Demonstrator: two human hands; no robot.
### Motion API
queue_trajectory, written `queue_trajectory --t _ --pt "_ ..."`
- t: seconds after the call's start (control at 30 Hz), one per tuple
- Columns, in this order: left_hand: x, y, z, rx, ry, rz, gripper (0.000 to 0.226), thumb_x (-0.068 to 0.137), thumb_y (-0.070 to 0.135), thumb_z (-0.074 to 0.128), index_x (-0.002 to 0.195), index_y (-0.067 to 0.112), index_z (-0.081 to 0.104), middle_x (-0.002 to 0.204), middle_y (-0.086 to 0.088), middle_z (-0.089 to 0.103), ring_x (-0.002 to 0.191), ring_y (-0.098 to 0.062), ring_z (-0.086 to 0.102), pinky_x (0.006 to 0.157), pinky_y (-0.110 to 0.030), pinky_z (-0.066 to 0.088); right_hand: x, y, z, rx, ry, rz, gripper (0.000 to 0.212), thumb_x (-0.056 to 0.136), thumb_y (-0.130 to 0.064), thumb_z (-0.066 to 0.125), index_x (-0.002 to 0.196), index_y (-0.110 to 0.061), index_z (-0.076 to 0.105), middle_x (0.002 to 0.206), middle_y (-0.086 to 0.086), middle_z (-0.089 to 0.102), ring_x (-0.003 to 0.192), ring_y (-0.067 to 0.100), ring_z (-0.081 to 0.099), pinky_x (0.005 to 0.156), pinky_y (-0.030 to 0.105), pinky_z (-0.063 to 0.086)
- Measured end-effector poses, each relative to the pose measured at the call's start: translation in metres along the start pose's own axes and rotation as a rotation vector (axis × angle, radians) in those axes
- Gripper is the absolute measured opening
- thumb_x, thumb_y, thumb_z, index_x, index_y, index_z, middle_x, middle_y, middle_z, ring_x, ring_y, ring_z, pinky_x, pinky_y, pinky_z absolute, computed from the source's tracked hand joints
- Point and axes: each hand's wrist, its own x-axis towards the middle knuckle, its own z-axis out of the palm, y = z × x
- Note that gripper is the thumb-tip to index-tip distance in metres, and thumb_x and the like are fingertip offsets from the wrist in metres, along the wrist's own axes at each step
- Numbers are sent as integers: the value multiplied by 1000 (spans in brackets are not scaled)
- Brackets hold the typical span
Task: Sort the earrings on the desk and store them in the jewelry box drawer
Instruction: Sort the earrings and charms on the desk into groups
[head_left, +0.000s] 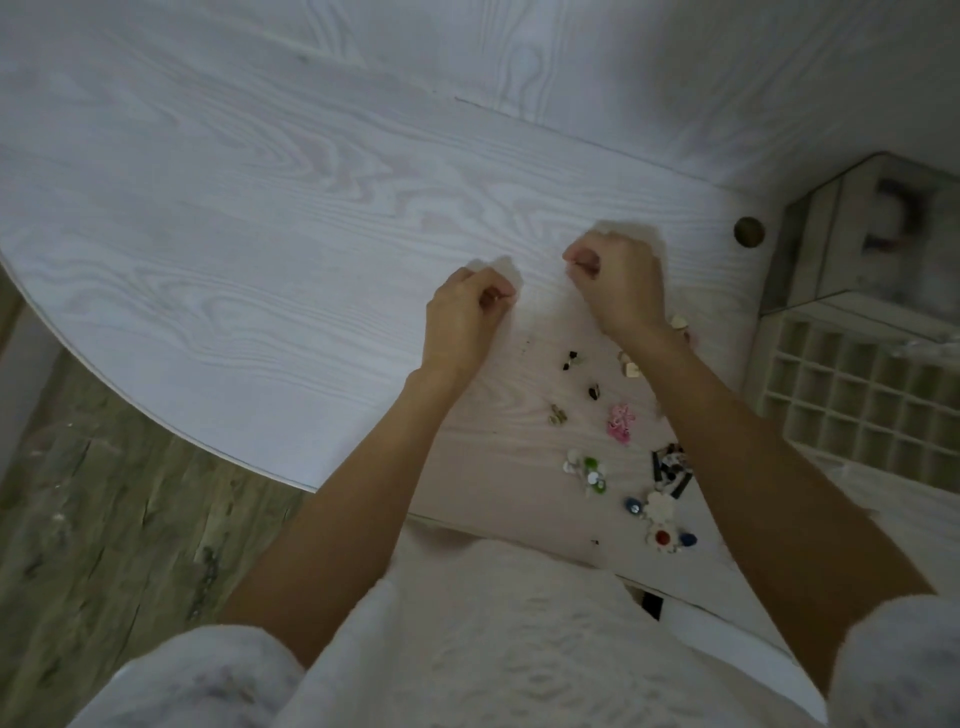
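Several earrings lie on the white desk (260, 234) between my forearms: a black pair (571, 360), gold pieces (629, 365), a pink one (621, 423), a white-and-green cluster (587, 470), black-and-white ones (672, 467) and flower-shaped ones (661, 525). Beyond them my left hand (465, 312) and my right hand (621, 283) hover over the desk with curled fingers. Each pinches a tiny earring between thumb and forefinger, too small to make out. The jewelry box drawer (857, 400), with its grid of small compartments, stands pulled out at the right.
The mirrored jewelry box (852, 234) stands at the far right behind the drawer. A round brass cable hole (748, 232) sits beside it. The desk's curved edge runs down the left, with wooden floor (104, 519) below.
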Motion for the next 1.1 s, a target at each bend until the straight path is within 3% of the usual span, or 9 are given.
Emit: queue_trajectory --t 0.2,0.4,0.6,0.87,1.0,1.1 --pt "20 49 48 -21 -137 65 9 83 13 65 89 13 71 94 -6 69 84 -17 63 80 -28 51 -25 39 -17 -90 29 110 16 89 -14 56 98 -9 69 99 8 69 89 22 61 80 35 49" --pt "23 66 61 -59 -125 -9 20 84 15 66 104 11 67 100 -5 71 91 -15 65 87 -27 50 -28 44 -17 50 78 212 22 89 -16 57 106 -7 68 105 10 69 97 23 62 89 36 49" --pt "16 69 59 10 -120 -21 24 87 5 54 109 8 64 105 -7 69 98 -21 63 92 -35 48 -32 44 -18 124 70 325 27 89 -5 51 111 -6 66 109 11 70 101 21 63 92 30 49" --pt "13 82 67 -9 -193 13 28 89 4 50 113 8 64 110 -9 69 104 -22 63 95 -36 47 -33 33 -16 173 8 312 33 88 -3 48 117 -7 64 117 11 67 109 20 62 97 31 48" --pt "12 78 59 -46 -240 32 32 88 1 49 115 11 63 113 -5 68 102 -17 63 94 -31 48 -41 36 -24 153 15 253 33 89 -4 47 117 -9 64 117 9 66 106 18 61 92 25 45" --pt "9 71 48 -19 -243 105 30 89 3 48 112 12 64 114 -4 67 100 -17 62 92 -33 49 -53 39 -35 156 48 179 31 89 -2 48 115 -10 64 114 10 64 102 19 60 90 27 47"
